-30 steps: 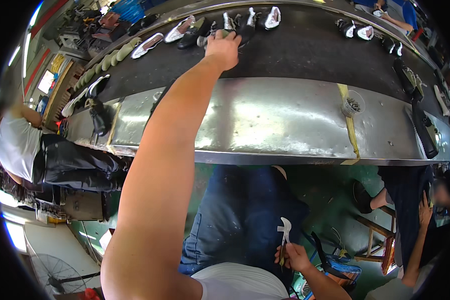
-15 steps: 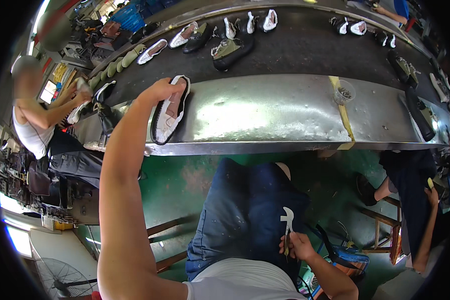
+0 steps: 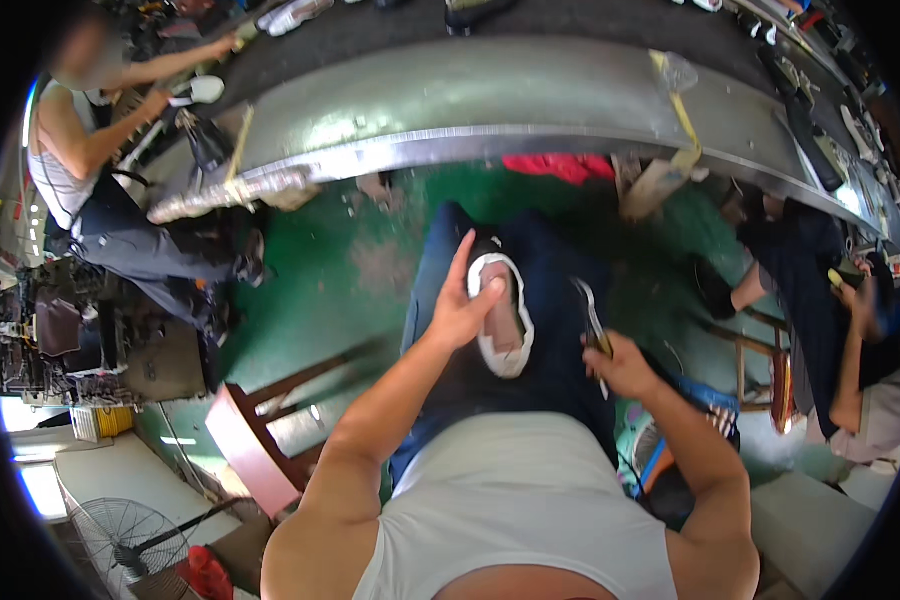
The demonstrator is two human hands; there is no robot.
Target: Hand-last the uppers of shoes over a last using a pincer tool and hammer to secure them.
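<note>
1. Shoe [image 3: 501, 318] lies on the person's lap, on dark trousers [image 3: 550, 300], sole rim white, opening up, toe pointing away from the body.
2. L hand [image 3: 457, 312] grips the shoe's left side; thumb across the upper, index finger stretched out past the toe end.
3. R hand [image 3: 618, 366] is clenched round the handle of a metal tool [image 3: 588, 318] (pliers, by the look), tip pointing up-left, just beside the shoe but not touching.
4. Steel bench edge [image 3: 490, 105] curves across the top w/ a dark belt behind it carrying more shoes.
5. Co-worker at upper left holds a white shoe [image 3: 202, 90]; another person sits at far right.
6. Green floor [image 3: 320, 290] below; red stool [image 3: 242, 450] and fan [image 3: 120, 540] at lower left.
</note>
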